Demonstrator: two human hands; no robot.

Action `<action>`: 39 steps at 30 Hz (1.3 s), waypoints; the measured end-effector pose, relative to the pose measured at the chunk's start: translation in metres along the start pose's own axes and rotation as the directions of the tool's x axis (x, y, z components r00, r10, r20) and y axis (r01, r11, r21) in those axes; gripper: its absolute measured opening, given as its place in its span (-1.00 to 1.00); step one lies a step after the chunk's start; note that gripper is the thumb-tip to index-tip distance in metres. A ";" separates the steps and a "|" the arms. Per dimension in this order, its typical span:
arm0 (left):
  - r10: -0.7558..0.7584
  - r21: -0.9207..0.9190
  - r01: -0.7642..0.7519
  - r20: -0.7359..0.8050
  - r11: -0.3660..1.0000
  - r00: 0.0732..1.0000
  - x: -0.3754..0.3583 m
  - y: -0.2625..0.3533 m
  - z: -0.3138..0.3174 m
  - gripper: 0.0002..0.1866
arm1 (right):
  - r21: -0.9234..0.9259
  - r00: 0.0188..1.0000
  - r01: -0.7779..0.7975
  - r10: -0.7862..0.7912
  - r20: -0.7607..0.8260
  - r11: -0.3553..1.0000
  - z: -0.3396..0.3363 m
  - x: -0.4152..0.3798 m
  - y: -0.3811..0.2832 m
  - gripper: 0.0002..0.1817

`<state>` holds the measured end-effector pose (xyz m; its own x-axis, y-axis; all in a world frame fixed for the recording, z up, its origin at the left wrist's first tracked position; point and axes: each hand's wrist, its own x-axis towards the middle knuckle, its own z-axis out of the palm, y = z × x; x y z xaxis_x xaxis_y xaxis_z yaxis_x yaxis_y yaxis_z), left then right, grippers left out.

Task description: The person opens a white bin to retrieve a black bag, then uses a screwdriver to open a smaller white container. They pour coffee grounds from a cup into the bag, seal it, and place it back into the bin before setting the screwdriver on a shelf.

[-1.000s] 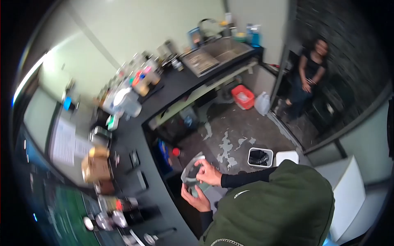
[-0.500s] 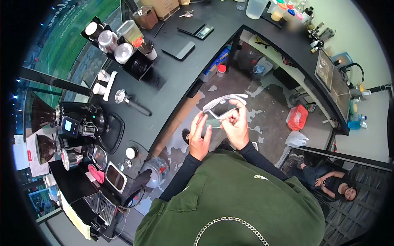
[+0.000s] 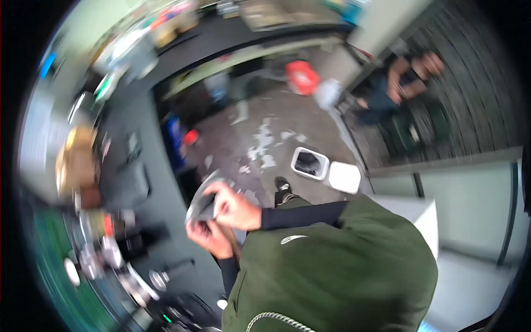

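Held in front of me is a small pouch-like thing [image 3: 201,200] with a pale rim and a grey, darker middle, blurred by motion. My left hand [image 3: 212,239] grips its lower end, fingers curled against the edge. On the other side my right hand [image 3: 239,208] has its fingers bent and pinched at the upper rim. Both hands are over the edge of the dark counter [image 3: 172,235]. A portafilter [image 3: 159,280] rests on that counter, below and left of the hands.
A white bin [image 3: 310,164] with a dark inside stands on the floor, a white lid [image 3: 344,177] beside it. Further off are a red bag [image 3: 302,77] and a white bag [image 3: 328,94]. A seated person [image 3: 399,83] is at upper right. Brown boxes [image 3: 80,157] stand on the counter.
My view has swung to the right, bringing the white bin and lid into sight. Both hands still hold the pouch-like thing, now farther left in view, near the counter edge.
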<state>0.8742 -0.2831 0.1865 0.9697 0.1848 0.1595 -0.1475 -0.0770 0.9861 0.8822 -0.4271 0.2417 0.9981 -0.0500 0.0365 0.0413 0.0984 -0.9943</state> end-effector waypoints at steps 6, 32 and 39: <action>0.080 0.194 -0.212 0.529 0.958 0.845 0.047 0.004 -0.003 -0.35 | -0.035 0.972 0.010 -0.017 -0.233 0.999 -0.023 -0.015 0.000 -0.32; 0.259 0.017 -0.305 0.484 0.952 0.836 0.032 0.048 0.107 -0.49 | -0.066 0.871 0.259 -0.263 -0.416 0.963 -0.110 -0.022 -0.016 -0.33; 0.218 -0.061 -0.210 0.373 0.976 0.902 0.011 0.035 0.085 -0.74 | -0.037 0.949 0.202 -0.205 -0.239 0.979 -0.106 -0.020 -0.017 -0.33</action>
<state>0.8958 -0.3666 0.2191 0.9150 -0.2160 0.3408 -0.3598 -0.0547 0.9314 0.8562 -0.5331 0.2471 0.9280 -0.3048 0.2144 0.2401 0.0490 -0.9695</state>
